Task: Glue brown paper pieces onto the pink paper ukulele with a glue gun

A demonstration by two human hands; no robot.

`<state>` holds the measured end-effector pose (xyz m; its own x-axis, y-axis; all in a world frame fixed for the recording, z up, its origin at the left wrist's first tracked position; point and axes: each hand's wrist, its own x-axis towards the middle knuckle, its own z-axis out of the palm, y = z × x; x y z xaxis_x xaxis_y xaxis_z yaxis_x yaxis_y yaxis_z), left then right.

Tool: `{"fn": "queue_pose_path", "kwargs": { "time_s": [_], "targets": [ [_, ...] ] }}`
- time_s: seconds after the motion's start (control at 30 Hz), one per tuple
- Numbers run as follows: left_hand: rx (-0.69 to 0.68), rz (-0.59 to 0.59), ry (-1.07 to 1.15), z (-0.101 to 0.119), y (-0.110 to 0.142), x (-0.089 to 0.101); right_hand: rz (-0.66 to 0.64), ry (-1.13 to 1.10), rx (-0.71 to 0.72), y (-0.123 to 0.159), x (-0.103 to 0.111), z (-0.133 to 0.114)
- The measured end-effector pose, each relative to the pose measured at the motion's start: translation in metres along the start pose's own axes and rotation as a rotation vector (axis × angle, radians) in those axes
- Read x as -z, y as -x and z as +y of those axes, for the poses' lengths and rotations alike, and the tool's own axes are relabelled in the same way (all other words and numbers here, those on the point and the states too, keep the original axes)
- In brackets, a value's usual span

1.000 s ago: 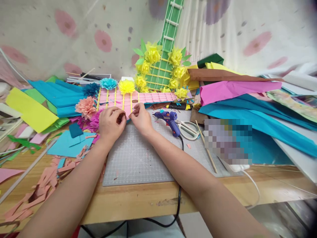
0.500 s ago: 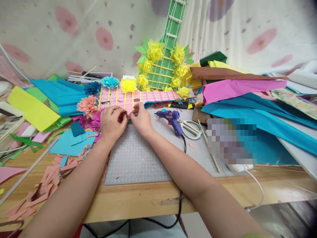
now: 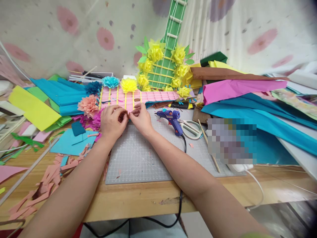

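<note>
My left hand (image 3: 112, 121) is closed, its fingers curled around a small dark brown piece of paper (image 3: 123, 115), mostly hidden. Beside it my right hand (image 3: 141, 119) pinches at the same spot, thumb and fingertips nearly touching the left ones. Both hands lie against the near edge of a pink paper guitar (image 3: 158, 96) with yellow bars and white strings. A yellow flower (image 3: 128, 85), a light blue flower (image 3: 110, 82), a dark blue flower (image 3: 93, 87) and a salmon flower (image 3: 88, 105) sit along it. Magenta paper petals (image 3: 95, 123) show left of my left hand.
A purple glue gun (image 3: 170, 118) and scissors (image 3: 190, 129) lie on the grey cutting mat (image 3: 138, 165). Behind leans a green paper guitar (image 3: 162, 71) with yellow flowers. Folded coloured paper (image 3: 247, 89) piles up right; salmon scraps (image 3: 47, 185) litter the left. A black cord (image 3: 180, 205) hangs over the table edge.
Almost nothing differs. Both hands stay together at the guitar's near edge, and the whole view has shifted very slightly.
</note>
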<state>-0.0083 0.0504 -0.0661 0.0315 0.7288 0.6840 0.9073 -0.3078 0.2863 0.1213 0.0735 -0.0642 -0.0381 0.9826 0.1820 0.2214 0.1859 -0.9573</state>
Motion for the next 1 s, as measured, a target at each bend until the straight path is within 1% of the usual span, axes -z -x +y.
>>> {"fn": "queue_pose_path", "kwargs": {
  "time_s": [0.07, 0.13, 0.27, 0.37, 0.63, 0.77, 1.0],
  "targets": [
    [0.002, 0.000, 0.005, 0.000, 0.000, 0.000, 0.002, -0.001, 0.010, -0.001, 0.003, 0.001],
    [-0.001, 0.001, 0.004, 0.001, -0.001, 0.000, -0.017, 0.045, 0.052, -0.001, 0.007, 0.003],
    [-0.003, 0.009, -0.009, 0.002, 0.000, 0.001, -0.071, 0.284, 0.205, -0.001, 0.013, 0.004],
    [0.000, 0.003, -0.015, 0.003, 0.000, 0.002, -0.109, 0.383, 0.239, 0.000, 0.013, 0.004],
    [-0.001, -0.002, -0.020, 0.003, 0.000, 0.002, -0.159, 0.316, 0.257, -0.002, 0.006, 0.009],
    [0.017, -0.009, -0.006, 0.004, 0.000, 0.002, -0.147, 0.310, 0.253, -0.001, 0.005, 0.008],
    [0.034, -0.035, 0.008, 0.007, 0.000, 0.003, -0.126, 0.307, 0.293, 0.001, 0.006, 0.008]
  ]
}}
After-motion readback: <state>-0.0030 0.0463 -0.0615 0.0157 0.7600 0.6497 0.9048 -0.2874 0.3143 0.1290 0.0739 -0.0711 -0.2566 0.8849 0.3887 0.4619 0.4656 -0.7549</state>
